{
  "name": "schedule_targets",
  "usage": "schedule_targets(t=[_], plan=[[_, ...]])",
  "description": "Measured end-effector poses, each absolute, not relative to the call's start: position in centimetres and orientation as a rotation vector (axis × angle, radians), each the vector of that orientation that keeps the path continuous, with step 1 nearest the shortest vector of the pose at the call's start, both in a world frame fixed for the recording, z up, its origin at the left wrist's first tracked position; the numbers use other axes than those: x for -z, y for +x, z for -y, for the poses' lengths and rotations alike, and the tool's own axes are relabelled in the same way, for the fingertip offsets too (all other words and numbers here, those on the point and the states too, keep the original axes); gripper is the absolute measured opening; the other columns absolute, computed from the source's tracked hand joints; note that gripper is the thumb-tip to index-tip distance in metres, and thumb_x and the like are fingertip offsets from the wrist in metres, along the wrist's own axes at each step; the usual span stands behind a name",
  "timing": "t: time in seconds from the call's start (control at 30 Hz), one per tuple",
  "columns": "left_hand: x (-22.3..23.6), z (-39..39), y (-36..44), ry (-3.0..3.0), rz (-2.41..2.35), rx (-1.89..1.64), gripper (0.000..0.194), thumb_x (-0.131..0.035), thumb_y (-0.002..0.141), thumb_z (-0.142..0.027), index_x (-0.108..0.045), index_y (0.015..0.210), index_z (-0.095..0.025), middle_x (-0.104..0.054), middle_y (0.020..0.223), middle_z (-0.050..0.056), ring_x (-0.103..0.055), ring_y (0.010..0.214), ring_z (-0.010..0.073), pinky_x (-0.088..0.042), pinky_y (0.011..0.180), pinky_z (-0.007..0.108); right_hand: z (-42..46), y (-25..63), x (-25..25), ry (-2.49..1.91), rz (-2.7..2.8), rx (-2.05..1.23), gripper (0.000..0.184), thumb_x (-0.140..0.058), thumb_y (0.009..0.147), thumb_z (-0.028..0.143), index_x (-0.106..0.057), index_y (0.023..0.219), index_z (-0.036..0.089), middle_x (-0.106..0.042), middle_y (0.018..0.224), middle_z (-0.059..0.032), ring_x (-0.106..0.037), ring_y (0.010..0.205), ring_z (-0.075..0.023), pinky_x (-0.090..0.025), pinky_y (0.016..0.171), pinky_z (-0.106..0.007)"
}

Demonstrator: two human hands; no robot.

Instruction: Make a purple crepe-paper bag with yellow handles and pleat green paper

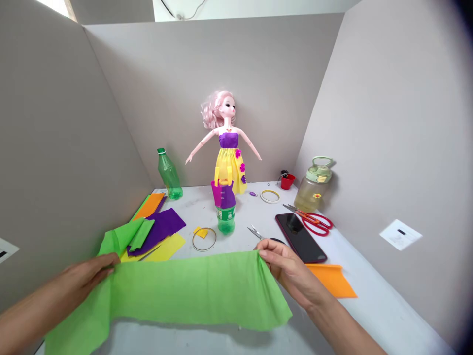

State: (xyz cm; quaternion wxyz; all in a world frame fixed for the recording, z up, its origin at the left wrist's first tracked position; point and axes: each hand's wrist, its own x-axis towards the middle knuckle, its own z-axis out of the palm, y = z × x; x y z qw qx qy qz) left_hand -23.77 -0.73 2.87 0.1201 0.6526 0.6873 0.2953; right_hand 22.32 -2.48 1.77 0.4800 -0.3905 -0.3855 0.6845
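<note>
My left hand and my right hand pinch opposite ends of a wide sheet of light green crepe paper, which sags between them above the table's near part. The right hand is close to small steel scissors and a black smartphone, touching neither. The left hand is just in front of a pile of green, purple, yellow and orange paper sheets. The held sheet hides the table beneath it.
A pink-haired doll in a purple and yellow dress stands at the back. A green bottle stands before it, with a green bottle to the left. Red scissors, a jar, thin hoops and orange paper lie about. Grey walls surround the table.
</note>
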Motion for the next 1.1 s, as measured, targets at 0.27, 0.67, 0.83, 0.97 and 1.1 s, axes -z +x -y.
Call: schedule_targets(t=[0.27, 0.67, 0.83, 0.97, 1.1], plan=[[-5.5, -2.6, -8.4, 2.328, -1.678, -0.778, 0.038, -0.049, 0.088, -0.041, -0.061, 0.119, -0.023, -0.059, 0.131, 0.009, -0.043, 0.131, 0.0321, -0.030, 0.111, 0.049, 2.3, 21.0, -0.7, -1.077, 1.017, -1.564, 0.023, -0.076, 0.076, 0.038, -0.065, 0.078, 0.018, -0.051, 0.067, 0.0038, -0.042, 0.063, -0.0113, -0.033, 0.063, -0.024], [-0.6, -0.9, 1.9, 1.736, -0.923, -0.729, 0.032, -0.054, 0.089, -0.051, -0.064, 0.101, -0.024, -0.065, 0.089, 0.001, -0.060, 0.094, 0.0214, -0.033, 0.106, 0.039, 2.5, 20.8, -0.6, -1.167, 1.218, -1.481, 0.024, -0.071, 0.081, 0.040, -0.064, 0.078, 0.018, -0.050, 0.069, 0.0024, -0.041, 0.066, -0.0134, -0.032, 0.064, -0.027], [0.3, -0.3, 1.5, 1.649, -1.025, -0.745, 0.026, -0.068, 0.081, -0.045, -0.063, 0.079, -0.020, -0.055, 0.076, -0.001, -0.052, 0.077, 0.0177, -0.041, 0.074, 0.028, 2.7, 20.4, -0.4, -1.255, 1.356, -1.370, 0.025, -0.067, 0.083, 0.042, -0.062, 0.078, 0.018, -0.051, 0.070, 0.0012, -0.043, 0.068, -0.0150, -0.032, 0.063, -0.028], [-0.1, -0.2, 1.5, 1.668, -1.039, -0.719, 0.016, -0.068, 0.081, -0.035, -0.065, 0.075, -0.020, -0.054, 0.074, 0.000, -0.052, 0.076, 0.0181, -0.039, 0.072, 0.028, 2.7, 20.2, -0.2, -1.255, 1.364, -1.328, 0.025, -0.067, 0.083, 0.042, -0.061, 0.076, 0.018, -0.050, 0.068, 0.0019, -0.042, 0.066, -0.0144, -0.033, 0.062, -0.028], [-0.3, -0.2, 1.6, 1.696, -1.025, -0.754, 0.017, -0.065, 0.083, -0.035, -0.066, 0.076, -0.020, -0.055, 0.075, 0.001, -0.054, 0.082, 0.0202, -0.040, 0.077, 0.030, 2.7, 20.1, -0.5, -1.266, 1.341, -1.313, 0.025, -0.068, 0.082, 0.042, -0.061, 0.076, 0.018, -0.050, 0.068, 0.0018, -0.043, 0.066, -0.0143, -0.033, 0.062, -0.028]])
